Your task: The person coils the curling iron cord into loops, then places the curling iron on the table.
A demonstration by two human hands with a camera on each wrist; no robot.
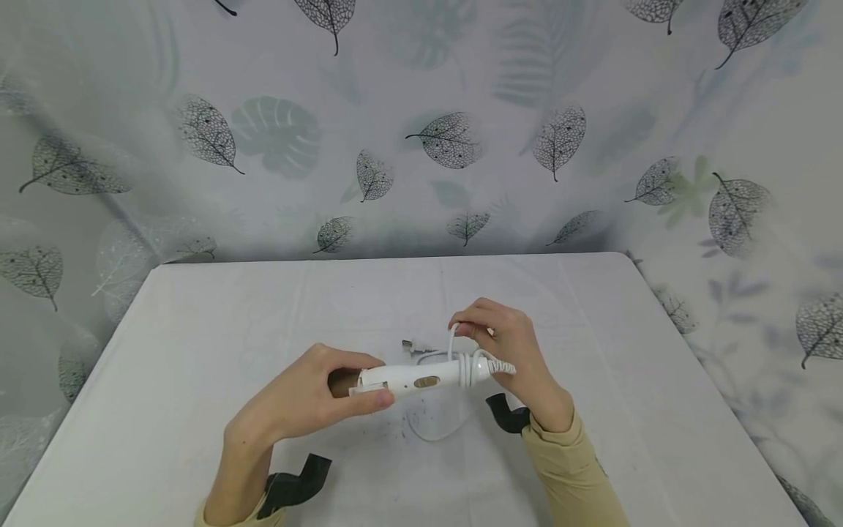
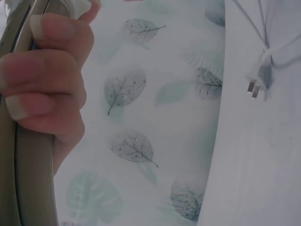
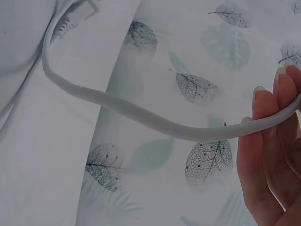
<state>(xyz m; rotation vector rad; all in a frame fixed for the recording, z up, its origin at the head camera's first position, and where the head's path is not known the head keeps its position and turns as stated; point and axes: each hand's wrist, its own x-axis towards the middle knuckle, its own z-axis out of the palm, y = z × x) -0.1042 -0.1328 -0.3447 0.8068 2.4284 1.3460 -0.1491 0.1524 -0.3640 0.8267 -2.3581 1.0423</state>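
Note:
A white hair straightener (image 1: 395, 379) is held level above the table, its cord wound several turns round the handle end. My left hand (image 1: 296, 395) grips the other end, thumb in front. Up close in the left wrist view, the fingers (image 2: 51, 70) curl over the straightener's brownish long body (image 2: 37, 179). With thumb and fingertips, my right hand (image 1: 503, 340) pinches the white cord (image 1: 451, 340) just above the handle. In the right wrist view the cord (image 3: 164, 127) runs across the fingers. The two-pin plug (image 1: 415, 347) lies behind the straightener.
A white-covered table (image 1: 230, 315) spreads beneath both hands. Behind it and at the sides hangs a leaf-patterned curtain (image 1: 408, 73). Part of the cord loops down below the straightener. Black wrist mounts (image 1: 299, 483) show near both sleeves.

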